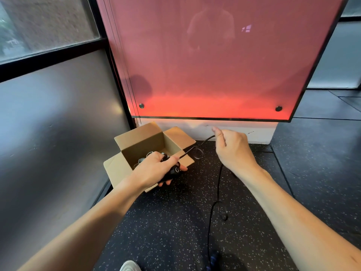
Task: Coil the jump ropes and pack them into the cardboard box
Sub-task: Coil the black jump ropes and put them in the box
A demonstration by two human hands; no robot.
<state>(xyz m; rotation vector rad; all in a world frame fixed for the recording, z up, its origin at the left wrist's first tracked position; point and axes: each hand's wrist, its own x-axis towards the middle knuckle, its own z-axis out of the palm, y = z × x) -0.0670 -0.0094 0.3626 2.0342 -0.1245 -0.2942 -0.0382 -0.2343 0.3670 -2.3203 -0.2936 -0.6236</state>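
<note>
- Two bare forearms reach forward from the bottom corners of the head view, over a black speckled floor.
- At the bottom edge, the toe of a pale shoe shows. Just right of it is a dark blue blur too unclear to name.
- The left hand has its fingers curled tight round a black handle and holds it above the near right corner of the cardboard box.
- The right hand is raised to the right of the box and well apart from the left hand. Its fingers are curled, with the jump rope pinched at the thumb side.
- The black rope runs from the left hand up to the right hand, with a small loop hanging midway beside the box's right flap.
- Below the right hand the rope drops to the floor, curls into a loose loop and trails on towards the bottom edge.
- The box stands open on the floor with all four flaps spread, its far side close to the white base of the wall.
- Pale coils lie inside the box, partly hidden by the left hand.
- A glowing red panel hangs above the white base.
</note>
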